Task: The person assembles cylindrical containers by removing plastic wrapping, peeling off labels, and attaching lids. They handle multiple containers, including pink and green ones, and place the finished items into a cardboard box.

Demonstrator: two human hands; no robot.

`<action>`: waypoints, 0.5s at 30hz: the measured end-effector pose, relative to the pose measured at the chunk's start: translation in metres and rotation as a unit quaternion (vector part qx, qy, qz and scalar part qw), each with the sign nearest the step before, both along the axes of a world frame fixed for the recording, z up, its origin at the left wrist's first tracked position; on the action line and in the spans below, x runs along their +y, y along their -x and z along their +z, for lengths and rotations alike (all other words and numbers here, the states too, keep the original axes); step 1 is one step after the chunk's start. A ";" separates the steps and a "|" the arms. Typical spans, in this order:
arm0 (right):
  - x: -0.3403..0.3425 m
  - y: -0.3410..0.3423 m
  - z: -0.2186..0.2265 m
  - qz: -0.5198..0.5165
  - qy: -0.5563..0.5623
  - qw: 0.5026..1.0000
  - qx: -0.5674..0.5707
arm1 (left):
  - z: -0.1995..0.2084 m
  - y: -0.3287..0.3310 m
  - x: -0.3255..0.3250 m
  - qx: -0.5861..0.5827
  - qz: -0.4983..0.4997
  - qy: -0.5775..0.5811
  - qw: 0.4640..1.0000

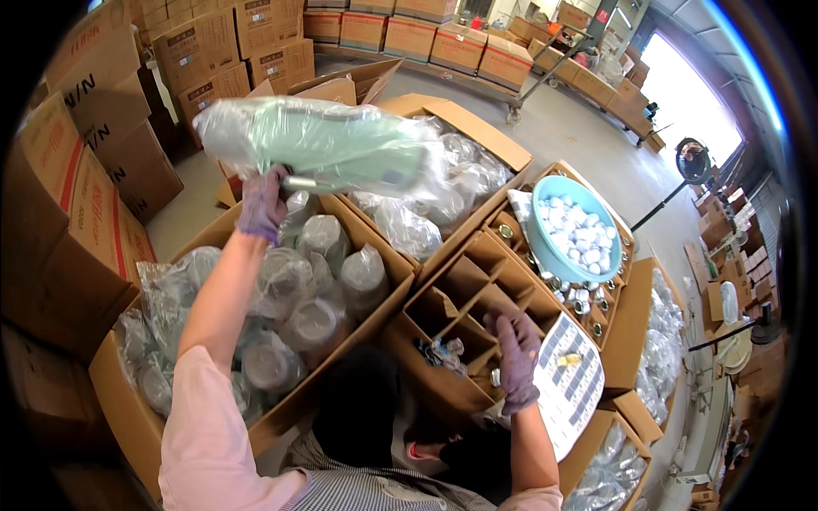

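My left hand (262,204), in a purple glove, is raised and closed on the underside of a long pale green container (341,149) in a clear plastic bag. The bag hides its exact kind. Below my left arm, an open carton (341,353) holds several plastic-wrapped clear glass vessels (315,324). My right hand (515,353), gloved too, hovers over the right side of a carton with cardboard dividers (469,294). Its fingers are loosely bent and apart, with nothing visible in them. Small plastic-wrapped pieces (443,353) lie in one compartment.
A light blue basin (538,230) of white caps stands on a carton at the right. Beside my right hand lies a printed sheet (584,409). Farther back, another open carton (511,153) holds bagged items. Stacked cartons (200,55) rise at the left, and a loaded trolley (477,72) stands behind.
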State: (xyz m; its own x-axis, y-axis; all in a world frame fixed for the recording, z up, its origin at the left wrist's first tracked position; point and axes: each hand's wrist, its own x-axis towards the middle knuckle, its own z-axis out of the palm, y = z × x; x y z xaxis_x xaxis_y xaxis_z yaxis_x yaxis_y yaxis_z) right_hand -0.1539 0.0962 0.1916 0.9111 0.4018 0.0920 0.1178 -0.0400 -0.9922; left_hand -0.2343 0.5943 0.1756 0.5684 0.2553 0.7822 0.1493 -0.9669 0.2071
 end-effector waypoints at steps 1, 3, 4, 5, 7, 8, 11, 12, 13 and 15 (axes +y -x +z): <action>-0.001 -0.004 -0.009 0.012 0.061 0.998 -0.033 | 0.007 -0.018 0.019 0.040 0.040 -0.042 0.998; 0.007 -0.011 -0.011 0.042 0.144 0.987 -0.052 | 0.004 -0.052 0.075 0.033 0.119 0.010 0.992; 0.001 -0.020 -0.022 0.046 0.169 0.983 -0.046 | 0.007 -0.078 0.075 -0.016 0.143 0.138 0.980; -0.008 -0.028 -0.035 0.049 0.197 0.978 -0.040 | 0.006 -0.101 0.072 -0.065 0.164 0.265 0.948; -0.021 -0.036 -0.060 0.013 0.212 0.977 0.015 | 0.005 -0.134 0.072 -0.014 0.122 0.336 0.934; -0.024 -0.036 -0.065 0.000 0.201 0.978 0.054 | -0.002 -0.151 0.068 0.074 0.125 0.297 0.944; -0.038 -0.038 -0.088 -0.011 0.229 0.970 0.079 | -0.013 -0.196 0.016 0.109 0.154 0.193 0.963; -0.040 -0.037 -0.096 -0.008 0.218 0.972 0.088 | -0.011 -0.204 0.005 0.133 0.149 0.173 0.964; -0.042 -0.038 -0.103 -0.004 0.229 0.970 0.077 | -0.015 -0.211 -0.002 0.157 0.143 0.153 0.965; -0.040 -0.041 -0.114 0.007 0.244 0.968 0.052 | -0.046 -0.222 -0.007 0.261 0.164 0.125 0.943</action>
State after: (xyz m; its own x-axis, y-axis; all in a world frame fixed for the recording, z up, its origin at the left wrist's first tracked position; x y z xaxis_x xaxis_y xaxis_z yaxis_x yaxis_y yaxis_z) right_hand -0.1131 0.0557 0.0779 0.8991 0.3876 -0.2033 0.0230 -0.5057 -0.8624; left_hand -0.0118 0.5875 0.1293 0.7169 0.6245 0.3098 0.5773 -0.7810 0.2384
